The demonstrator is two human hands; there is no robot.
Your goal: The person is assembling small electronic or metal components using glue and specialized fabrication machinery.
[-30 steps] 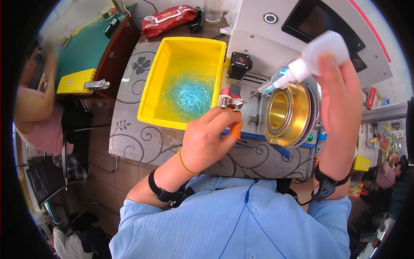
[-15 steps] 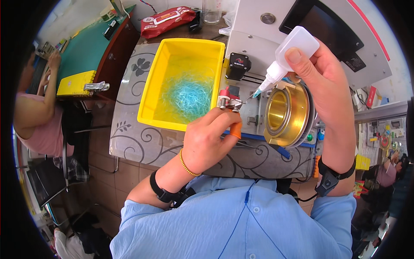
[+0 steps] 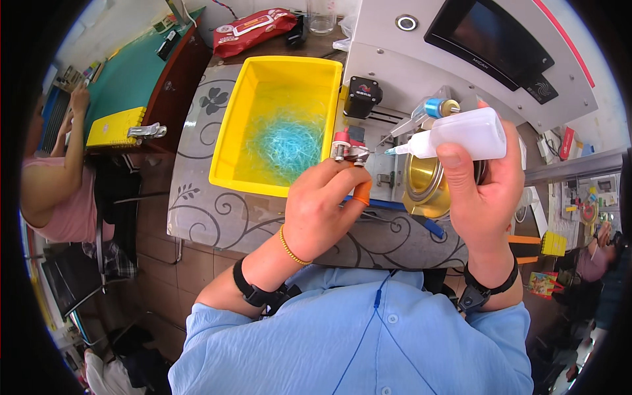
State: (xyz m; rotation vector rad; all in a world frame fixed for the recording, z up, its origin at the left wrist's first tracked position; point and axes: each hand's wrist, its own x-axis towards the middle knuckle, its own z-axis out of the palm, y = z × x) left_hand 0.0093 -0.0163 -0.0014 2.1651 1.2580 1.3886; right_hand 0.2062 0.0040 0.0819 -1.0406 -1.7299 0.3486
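Note:
My right hand (image 3: 484, 178) is wrapped round a white translucent squeeze bottle (image 3: 469, 133) lying nearly level. Its thin nozzle points left, close to a small red and metal clamp (image 3: 349, 148) on the machine's bed. At that clamp my left hand (image 3: 326, 204) has its fingers curled and pinched, an orange cover (image 3: 362, 192) on one digit. Exactly what lies between those fingertips is hidden. Just above the nozzle is a clear tapered piece with a blue band (image 3: 434, 107). Behind and below the bottle sits a round brass-coloured part (image 3: 424, 197), partly covered by my right hand.
A yellow bin (image 3: 222, 141) holding a tangle of pale blue strands stands left of the clamp. The white machine (image 3: 388, 49) with a dark screen (image 3: 477, 43) rises behind. A red packet (image 3: 253, 31) lies at the back. Another person (image 3: 69, 178) sits at a green-topped desk (image 3: 131, 72) on the left.
My right hand has come down and turned, bringing the bottle from a steep tilt to nearly level. The blue-banded piece has come into sight. My left hand stays at the clamp.

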